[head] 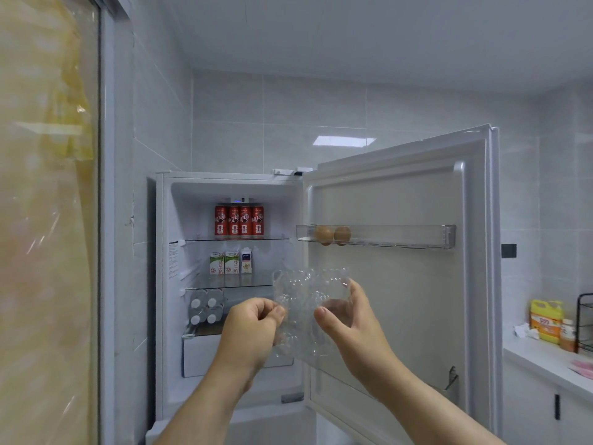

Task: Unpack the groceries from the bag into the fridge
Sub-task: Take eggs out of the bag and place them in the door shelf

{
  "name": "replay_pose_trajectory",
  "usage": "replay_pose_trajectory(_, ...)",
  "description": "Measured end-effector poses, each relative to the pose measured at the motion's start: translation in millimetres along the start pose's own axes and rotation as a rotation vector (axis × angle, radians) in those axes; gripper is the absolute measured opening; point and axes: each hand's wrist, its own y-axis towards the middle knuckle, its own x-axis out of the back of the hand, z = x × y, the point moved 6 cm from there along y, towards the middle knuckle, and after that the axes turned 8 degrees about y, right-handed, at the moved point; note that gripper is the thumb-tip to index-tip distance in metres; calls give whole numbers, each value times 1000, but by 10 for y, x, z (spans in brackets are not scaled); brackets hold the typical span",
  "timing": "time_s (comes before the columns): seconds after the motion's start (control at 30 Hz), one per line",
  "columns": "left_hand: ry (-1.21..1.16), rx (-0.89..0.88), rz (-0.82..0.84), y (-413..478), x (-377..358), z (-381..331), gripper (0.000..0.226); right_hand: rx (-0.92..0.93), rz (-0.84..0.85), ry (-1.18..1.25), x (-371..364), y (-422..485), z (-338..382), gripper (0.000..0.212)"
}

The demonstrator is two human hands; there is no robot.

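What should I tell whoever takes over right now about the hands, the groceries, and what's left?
Left hand pinches the left edge of the clear egg carton; right hand holds its right side. It looks empty.
Done: two eggs in the door shelf; cans, milk cartons, bottles inside.
Left: set the carton aside; bag out of view, check it.
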Motion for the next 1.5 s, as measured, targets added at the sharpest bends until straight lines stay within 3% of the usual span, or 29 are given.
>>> replay_pose_trajectory(0.17, -132, -13, 89, -62, -42, -3, 12, -57, -44, 35, 83, 33, -12, 66)
replay_pose_trajectory(0.27, -177, -102, 208, -99, -86, -43, 56, -85, -45, 93, 110, 26, -3, 40)
replay_pose_trajectory(0.33, -141, -175, 241, -123, -136, -86, 71, -80, -21, 111, 108, 13, -3, 32)
replay_pose_trajectory(0.53, -147, -208, 191, -92, -225, -2, 73, -25, 15, 94, 219, -124, -29, 83)
replay_pose_trajectory(0.8, -107, -256, 228, -160, -568, 177, 78, 82, -125, -47, 510, -373, -81, 58)
replay_pose_trajectory(1.07, -190, -261, 384, -226, -1120, 395, 73, 52, -247, -168, 958, -673, -172, 57)
replay_pose_trajectory(1.2, -235, -282, 439, -272, -1417, 422, 80, -30, -241, -183, 1206, -833, -255, 75)
replay_pose_trajectory(1.37, -208, -331, 610, -357, -1762, 382, 107, -80, -254, -256, 1473, -978, -225, 102)
replay_pose_trajectory(1.5, -194, -371, 708, -417, -2048, 326, 101, -102, -337, -262, 1692, -1127, -181, 103)
